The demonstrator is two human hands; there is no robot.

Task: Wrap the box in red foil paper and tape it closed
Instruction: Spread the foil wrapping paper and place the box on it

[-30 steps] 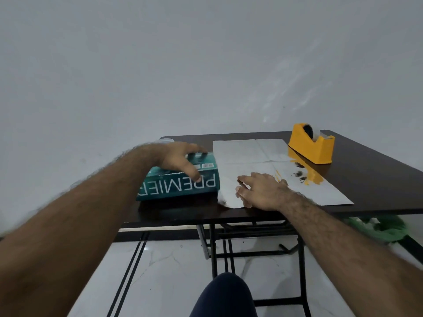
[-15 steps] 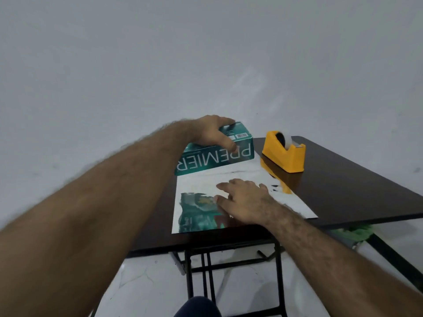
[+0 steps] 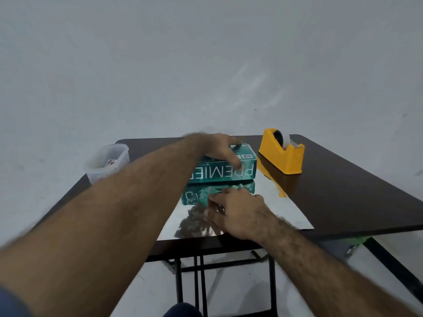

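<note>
Box: the teal box [image 3: 225, 169] printed with white letters sits on the far half of the foil sheet [image 3: 281, 209], at about 12 o'clock from the person; its long printed side faces the camera, and its reflection shows in the sheet just below it.
Left hand: the left hand [image 3: 220, 148] grips the box from above, fingers curled over the far top edge and thumb down the near face.
Right hand: the right hand [image 3: 238, 212] rests palm down on the sheet at 6 o'clock of the box; fingers spread and fairly straight, grasping nothing.
Foil sheet: lies flat with its silvery, mirror-like side up; its near edge reaches the table [image 3: 357, 191] edge.
Tape dispenser: the yellow tape dispenser [image 3: 282, 154] stands at 2 o'clock of the box, just beside the sheet's right edge.
Container: a clear plastic container [image 3: 106, 162] sits at 10 o'clock on the table's left corner; its contents are too blurred to tell.
</note>
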